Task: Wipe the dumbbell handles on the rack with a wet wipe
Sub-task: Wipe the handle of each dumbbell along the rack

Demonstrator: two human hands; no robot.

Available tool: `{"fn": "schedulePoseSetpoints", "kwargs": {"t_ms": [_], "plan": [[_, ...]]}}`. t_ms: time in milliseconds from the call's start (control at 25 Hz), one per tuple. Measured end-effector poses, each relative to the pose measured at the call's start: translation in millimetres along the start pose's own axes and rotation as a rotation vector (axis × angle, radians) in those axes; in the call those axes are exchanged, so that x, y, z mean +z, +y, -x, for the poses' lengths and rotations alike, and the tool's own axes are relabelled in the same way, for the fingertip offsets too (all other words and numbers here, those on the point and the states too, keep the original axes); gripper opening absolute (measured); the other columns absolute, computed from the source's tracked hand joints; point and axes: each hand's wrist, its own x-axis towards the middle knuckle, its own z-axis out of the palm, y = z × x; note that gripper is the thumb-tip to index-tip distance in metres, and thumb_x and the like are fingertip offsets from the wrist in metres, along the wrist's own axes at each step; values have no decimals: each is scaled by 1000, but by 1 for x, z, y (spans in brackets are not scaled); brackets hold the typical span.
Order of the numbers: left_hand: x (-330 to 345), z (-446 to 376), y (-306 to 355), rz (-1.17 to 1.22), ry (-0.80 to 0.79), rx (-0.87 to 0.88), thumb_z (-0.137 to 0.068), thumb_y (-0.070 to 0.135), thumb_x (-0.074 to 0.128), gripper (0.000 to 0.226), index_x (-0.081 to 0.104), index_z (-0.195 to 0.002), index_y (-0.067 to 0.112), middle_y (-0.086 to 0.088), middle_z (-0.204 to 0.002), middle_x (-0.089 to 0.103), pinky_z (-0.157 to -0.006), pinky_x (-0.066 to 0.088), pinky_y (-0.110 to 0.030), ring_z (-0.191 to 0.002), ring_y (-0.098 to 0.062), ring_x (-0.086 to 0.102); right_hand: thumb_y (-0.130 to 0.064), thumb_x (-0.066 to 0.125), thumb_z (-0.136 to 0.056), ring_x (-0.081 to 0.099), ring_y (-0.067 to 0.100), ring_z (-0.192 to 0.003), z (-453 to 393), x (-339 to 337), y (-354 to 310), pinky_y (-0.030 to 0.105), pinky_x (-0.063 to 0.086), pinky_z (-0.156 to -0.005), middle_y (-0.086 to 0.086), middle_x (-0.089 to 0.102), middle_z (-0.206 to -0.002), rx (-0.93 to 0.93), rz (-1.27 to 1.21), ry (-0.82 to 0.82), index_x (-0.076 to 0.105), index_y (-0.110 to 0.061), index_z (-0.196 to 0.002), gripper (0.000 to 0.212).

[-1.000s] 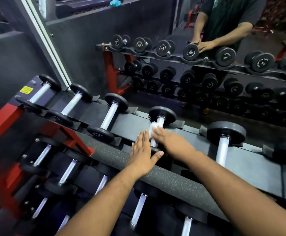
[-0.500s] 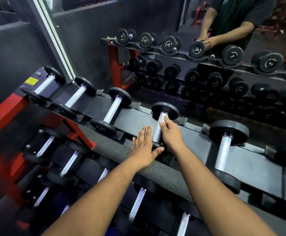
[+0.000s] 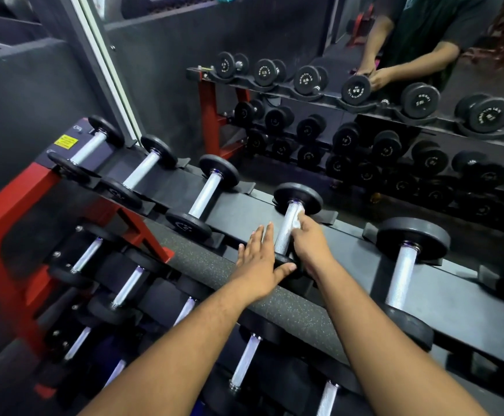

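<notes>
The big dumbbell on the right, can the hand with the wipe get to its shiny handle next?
Probably yes. The right hand grips the wet wipe on the handle right beside it, and the bigger dumbbell's handle lies bare on the top shelf with nothing between them.

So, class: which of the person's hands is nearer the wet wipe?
Right. The right hand holds the wet wipe against the dumbbell handle; the left hand rests flat beside that handle.
</notes>
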Motion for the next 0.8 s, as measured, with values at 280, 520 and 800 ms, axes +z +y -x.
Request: {"fn": "schedulePoseSetpoints", "kwargs": {"t_ms": [280,520,800], "plan": [[4,-2,-1,-26,12,6,-99,59,46,98,-30,-154,31,3,-163,-33,-124,-14,-43,-150,-13,-28,-7,47,-86,43,20,-69,8,-5,-7,40,36,-62,11,48,-68,110,-173,-83,54,-16,-76,15],[3,-3,-1,-31,17,4,-99,58,46,97,-31,-153,32,1,-164,-32,-125,-13,-44,-151,-14,-26,-20,56,-90,56,24,-80,14,1,2,41,47,-70,13,61,-86,119,-221,-167,56,-12,-100,13],[4,-2,0,-64,5,4,-99,61,42,97,-33,-152,33,2,-162,-36,-124,-16,-46,-149,-14,-29,-26,65,-93,54,15,-76,-14,-8,-41,29,42,-69,8,59,-89,234,-416,-168,59,-14,-93,13]]}}
